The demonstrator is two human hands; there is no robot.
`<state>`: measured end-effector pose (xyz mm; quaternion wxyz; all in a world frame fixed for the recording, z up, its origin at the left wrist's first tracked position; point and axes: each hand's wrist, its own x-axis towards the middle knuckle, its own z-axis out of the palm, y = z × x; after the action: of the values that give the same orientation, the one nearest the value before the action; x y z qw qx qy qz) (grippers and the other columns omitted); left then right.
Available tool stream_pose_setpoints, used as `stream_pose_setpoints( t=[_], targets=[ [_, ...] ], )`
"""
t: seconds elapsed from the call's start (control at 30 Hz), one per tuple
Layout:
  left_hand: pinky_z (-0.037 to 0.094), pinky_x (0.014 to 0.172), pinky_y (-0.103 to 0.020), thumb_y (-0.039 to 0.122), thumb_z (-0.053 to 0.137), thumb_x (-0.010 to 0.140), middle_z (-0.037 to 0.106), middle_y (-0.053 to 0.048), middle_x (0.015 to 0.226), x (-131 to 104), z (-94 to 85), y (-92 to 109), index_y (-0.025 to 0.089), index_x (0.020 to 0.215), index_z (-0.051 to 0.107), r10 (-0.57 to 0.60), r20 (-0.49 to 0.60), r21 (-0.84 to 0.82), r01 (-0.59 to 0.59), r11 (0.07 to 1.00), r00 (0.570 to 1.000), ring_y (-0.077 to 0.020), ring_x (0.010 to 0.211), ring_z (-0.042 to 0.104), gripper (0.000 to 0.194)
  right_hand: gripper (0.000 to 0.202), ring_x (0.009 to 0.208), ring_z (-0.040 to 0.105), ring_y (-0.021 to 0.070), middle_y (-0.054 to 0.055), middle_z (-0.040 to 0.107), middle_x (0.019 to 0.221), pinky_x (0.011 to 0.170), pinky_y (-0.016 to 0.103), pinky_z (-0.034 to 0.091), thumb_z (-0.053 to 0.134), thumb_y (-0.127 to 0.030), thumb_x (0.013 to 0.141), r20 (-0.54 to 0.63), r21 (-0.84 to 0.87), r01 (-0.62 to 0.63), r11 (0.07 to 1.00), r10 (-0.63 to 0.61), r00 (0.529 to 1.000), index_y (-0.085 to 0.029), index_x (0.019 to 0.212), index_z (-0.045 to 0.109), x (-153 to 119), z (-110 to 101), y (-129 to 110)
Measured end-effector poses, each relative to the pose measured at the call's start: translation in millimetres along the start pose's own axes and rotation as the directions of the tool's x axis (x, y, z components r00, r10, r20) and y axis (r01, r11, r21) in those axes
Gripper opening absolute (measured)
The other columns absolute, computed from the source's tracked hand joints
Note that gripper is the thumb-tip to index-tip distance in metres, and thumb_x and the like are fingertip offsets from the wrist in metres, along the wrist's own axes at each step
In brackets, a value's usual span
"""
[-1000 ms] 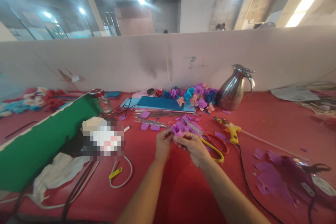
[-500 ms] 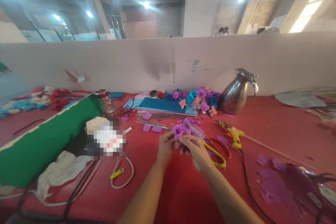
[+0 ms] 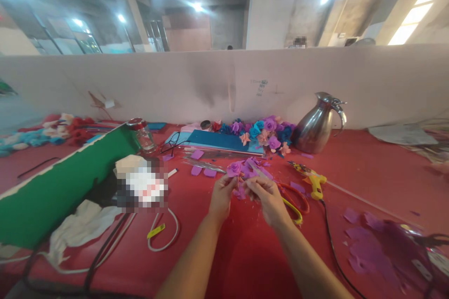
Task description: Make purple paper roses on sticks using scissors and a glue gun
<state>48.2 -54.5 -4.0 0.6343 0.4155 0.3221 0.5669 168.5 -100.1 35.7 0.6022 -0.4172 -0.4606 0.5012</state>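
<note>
My left hand point(image 3: 222, 194) is closed in a pinch on a purple paper flower point(image 3: 234, 168), whose bloom faces up above the fingertips. Just to its right, my right hand point(image 3: 262, 193) has its thumb and fingers pressed together; anything between them is too small to make out. Behind the hands lie purple paper pieces point(image 3: 210, 173) and part of another purple bloom. Scissors with red and yellow handles point(image 3: 297, 196) rest beside my right hand, partly hidden by it. Farther right is a yellow glue gun point(image 3: 317, 186).
A steel jug point(image 3: 314, 124) stands at the back right, next to a heap of coloured paper flowers point(image 3: 268, 133). Blue sheets point(image 3: 217, 140), eyeglasses point(image 3: 174, 142) and a glass jar point(image 3: 144, 138) are farther left. A green panel point(image 3: 70, 187) and cables point(image 3: 105, 252) lie at left.
The flower has moved slightly left and up in my left hand, its bloom turned upward. My right hand has drawn back from the flower to the right, its fingers now pinched together.
</note>
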Motion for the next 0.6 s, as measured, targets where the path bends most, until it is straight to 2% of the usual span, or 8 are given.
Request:
stream_pose_setpoints(
  t=[0.07,0.13,0.2,0.27,0.43,0.6],
  targets=[
    [0.042,0.067,-0.025,0.038,0.076,0.068,0.065,-0.001,0.066,0.7,-0.3,-1.4,0.015,0.074,0.072,0.008,-0.003,0.022,-0.008,1.000,1.000,-0.0125,0.065,0.055,0.024,0.020,0.055,0.051,0.0125,0.000,0.062,0.061,0.054,0.025,0.040,0.065,-0.038,0.076,-0.087,-0.073,0.093,0.993,-0.100,0.991,-0.019,0.069,0.067,2.4,-4.2,2.9],
    [0.042,0.075,-0.028,0.037,0.076,0.068,0.068,-0.002,0.072,0.5,-0.1,-1.9,0.016,0.076,0.074,0.001,0.007,0.042,-0.001,0.999,1.000,-0.0154,0.073,0.059,0.023,0.013,0.067,0.055,0.0151,0.002,0.064,0.074,0.062,0.028,0.043,0.065,-0.033,0.078,-0.133,-0.222,0.214,0.951,-0.247,0.960,-0.020,0.080,0.068,3.9,-6.8,5.0],
    [0.042,0.080,-0.030,0.038,0.075,0.069,0.070,-0.004,0.076,-0.1,0.1,-1.7,0.016,0.077,0.074,-0.006,0.024,0.057,0.005,0.998,1.000,-0.0174,0.077,0.060,0.023,0.013,0.076,0.055,0.0169,0.004,0.063,0.085,0.068,0.030,0.045,0.064,-0.028,0.080,-0.114,-0.382,0.329,0.864,-0.397,0.911,-0.022,0.090,0.067,4.6,-7.7,5.3],
    [0.042,0.081,-0.030,0.039,0.073,0.071,0.071,-0.004,0.079,-1.0,0.3,-1.0,0.017,0.079,0.075,0.004,0.035,0.079,-0.007,0.997,0.999,-0.0180,0.078,0.061,0.023,0.015,0.079,0.054,0.0174,0.004,0.059,0.090,0.069,0.030,0.045,0.060,-0.025,0.083,-0.065,-0.481,0.405,0.778,-0.492,0.868,-0.023,0.096,0.066,5.0,-7.1,3.6],
    [0.042,0.079,-0.030,0.040,0.069,0.076,0.070,-0.004,0.080,-3.0,1.7,2.1,0.018,0.089,0.074,0.056,0.055,0.184,-0.066,0.981,0.997,-0.0183,0.078,0.058,0.026,0.021,0.080,0.054,0.0163,0.005,0.054,0.097,0.071,0.031,0.047,0.054,-0.018,0.087,0.021,-0.550,0.465,0.693,-0.545,0.838,-0.025,0.104,0.063,7.0,-4.2,-4.7],
    [0.042,0.076,-0.029,0.041,0.069,0.074,0.066,-0.003,0.077,-4.1,5.7,5.1,0.018,0.086,0.073,0.073,0.065,0.202,-0.085,0.976,0.995,-0.0173,0.075,0.055,0.026,0.016,0.081,0.054,0.0173,0.004,0.054,0.094,0.072,0.032,0.048,0.056,-0.013,0.083,0.017,-0.580,0.507,0.638,-0.613,0.790,-0.024,0.092,0.063,10.4,-7.3,-6.7]
  ],
)
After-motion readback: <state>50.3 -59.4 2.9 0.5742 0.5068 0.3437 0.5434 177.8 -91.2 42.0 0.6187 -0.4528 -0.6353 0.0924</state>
